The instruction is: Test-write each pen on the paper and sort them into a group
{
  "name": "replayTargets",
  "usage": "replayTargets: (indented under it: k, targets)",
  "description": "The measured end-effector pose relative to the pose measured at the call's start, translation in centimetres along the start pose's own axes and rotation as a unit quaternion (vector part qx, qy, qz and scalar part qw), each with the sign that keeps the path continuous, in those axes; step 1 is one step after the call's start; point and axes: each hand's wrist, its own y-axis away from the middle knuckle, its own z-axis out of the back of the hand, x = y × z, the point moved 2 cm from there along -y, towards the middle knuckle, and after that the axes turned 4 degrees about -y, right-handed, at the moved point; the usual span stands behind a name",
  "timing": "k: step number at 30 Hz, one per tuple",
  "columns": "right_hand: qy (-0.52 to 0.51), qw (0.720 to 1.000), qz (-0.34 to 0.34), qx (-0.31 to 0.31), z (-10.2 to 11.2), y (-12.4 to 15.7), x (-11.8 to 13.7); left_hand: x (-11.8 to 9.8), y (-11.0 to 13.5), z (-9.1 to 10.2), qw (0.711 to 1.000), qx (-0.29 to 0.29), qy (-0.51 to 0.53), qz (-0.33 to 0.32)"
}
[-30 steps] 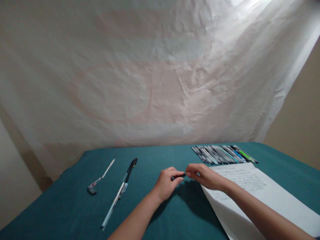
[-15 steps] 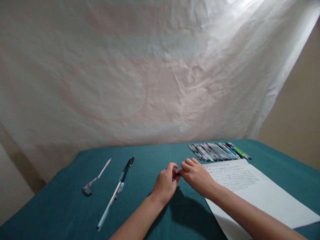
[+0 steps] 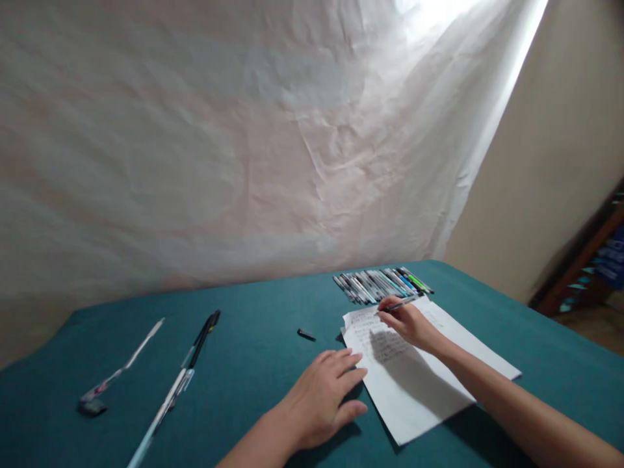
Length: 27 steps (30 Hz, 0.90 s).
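Note:
My right hand is closed around a pen, over the upper part of a white paper sheet. Lines of handwriting cover that part of the sheet, and the pen's tip is by them; whether it touches the paper I cannot tell. My left hand is open with its fingers spread, at the paper's left edge. A small black pen cap lies on the teal cloth just beyond my left hand.
A row of several pens lies behind the paper. On the left are a few more pens end to end and a thin whitish strip with a dark piece at its near end. A pale sheet hangs behind the table.
My hands have come apart from each other. The right one has moved onto the paper with the pen, the left to the paper's edge. The cap now lies on the cloth. The view has turned right.

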Motion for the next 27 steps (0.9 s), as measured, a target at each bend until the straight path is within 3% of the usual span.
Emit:
replayTargets:
  k: [4,7,17,27]
  targets:
    - [-0.096,0.988,-0.103,-0.056,4.0,3.3,-3.6,0.0,0.0,-0.3,0.999,0.053,0.008,0.010]
    - [-0.118,0.977,-0.144,-0.100,5.6,5.2,-5.4,0.1,-0.1,-0.5,0.997,0.075,0.005,0.016]
    - [-0.014,0.990,-0.070,-0.126,5.8,6.5,-7.1,0.7,-0.2,-1.2,0.996,0.087,-0.019,0.010]
    - [0.012,0.984,-0.096,-0.146,6.4,6.8,-8.5,1.1,-0.2,-1.4,0.997,0.081,-0.018,0.007]
